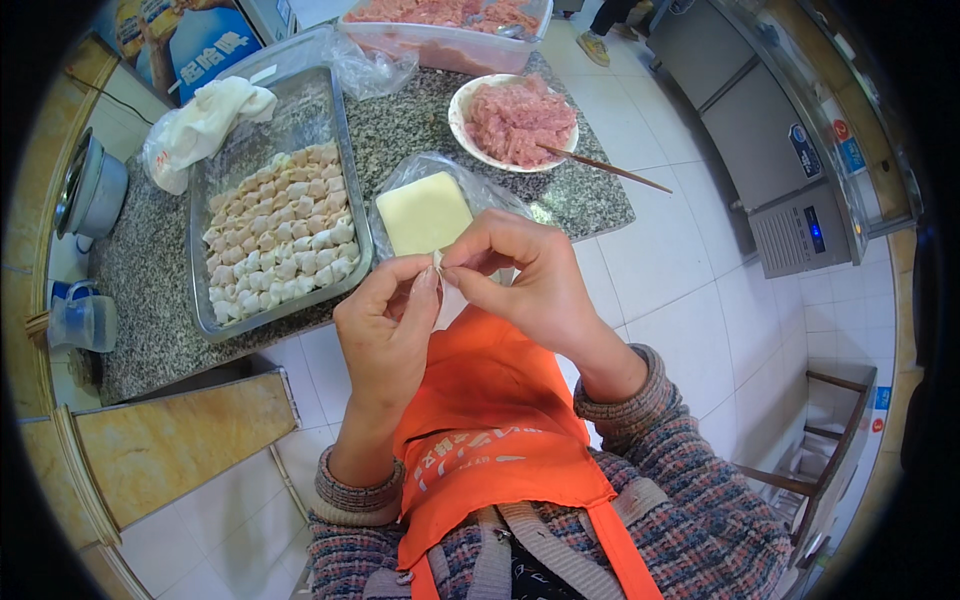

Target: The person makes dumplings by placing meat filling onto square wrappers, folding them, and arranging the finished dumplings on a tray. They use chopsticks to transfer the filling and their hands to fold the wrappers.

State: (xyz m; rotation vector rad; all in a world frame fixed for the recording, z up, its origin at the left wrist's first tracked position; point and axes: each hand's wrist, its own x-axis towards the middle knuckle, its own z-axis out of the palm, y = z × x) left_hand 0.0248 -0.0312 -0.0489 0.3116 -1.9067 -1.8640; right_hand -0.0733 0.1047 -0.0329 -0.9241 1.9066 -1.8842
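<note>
Both hands meet in front of my orange apron. My left hand (pixel 390 322) and my right hand (pixel 517 274) pinch a thin dough wrapper (pixel 449 306) between thumbs and fingers; whether it holds filling is hidden. Just beyond them a stack of square yellow wrappers (pixel 424 214) lies on a clear plastic bag. Left of my hands, a metal tray (pixel 365 247) holds rows of folded wontons (pixel 285 232). Past the stack, a white bowl (pixel 459 124) contains pink minced meat (pixel 517 120), with a wooden stick (pixel 615 169) leaning out over its right rim.
A plastic tub (pixel 450 49) of minced meat stands at the granite counter's (pixel 405 112) far end. A white cloth (pixel 214 124) lies over the tray's far left corner. Metal bowls (pixel 101 191) and a plastic jug (pixel 82 322) are at left. Another person's foot (pixel 594 48) shows beyond the counter.
</note>
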